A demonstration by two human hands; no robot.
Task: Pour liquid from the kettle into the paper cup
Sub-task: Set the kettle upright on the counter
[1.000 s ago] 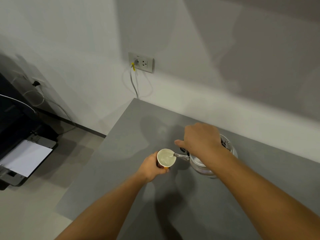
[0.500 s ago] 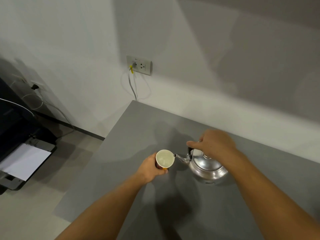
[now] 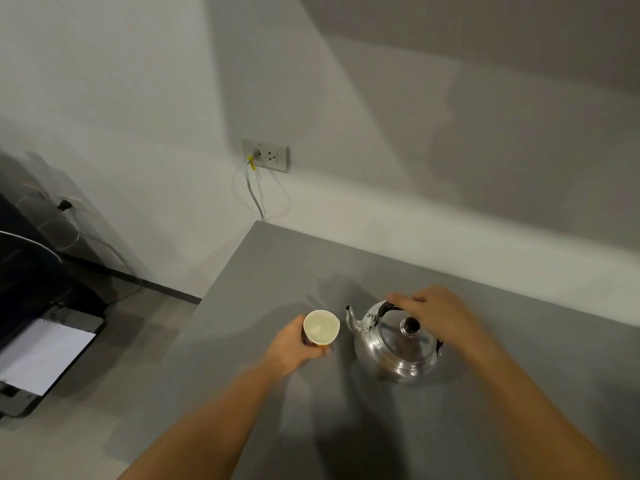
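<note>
The grey surface [image 3: 519,341] fills the lower right of the view, its far edge against a white wall, its left edge dropping to the floor where a printer [image 3: 45,348] sits with a white sheet in its tray. A wall socket [image 3: 266,154] with a cable plugged in hangs above the surface's far corner.

On the surface stands the metal kettle [image 3: 398,344], upright on its base, lid on with a dark knob at the centre. Its long axis, from the rear of the handle to the spout [image 3: 349,315], runs right to left, so the spout points at the paper cup [image 3: 321,328], which stands just beside it to the left with a small gap between spout tip and rim. No stream is running between them.

The right hand [image 3: 440,317] lies over the top of the kettle from the right, fingers draped across the black handle [image 3: 389,307]; whether its grip is closed around the handle or only resting on it, I cannot tell. The left hand [image 3: 294,344] is wrapped around the near left side of the cup, a closed grip holding it steady on the surface.

The cup is white inside with a reddish-orange printed outside, and it appears to hold pale liquid some way below the rim. Judging by that and the level kettle, the pour looks done or paused; any top-up would need the right hand to tip the kettle leftward again over the cup.
</note>
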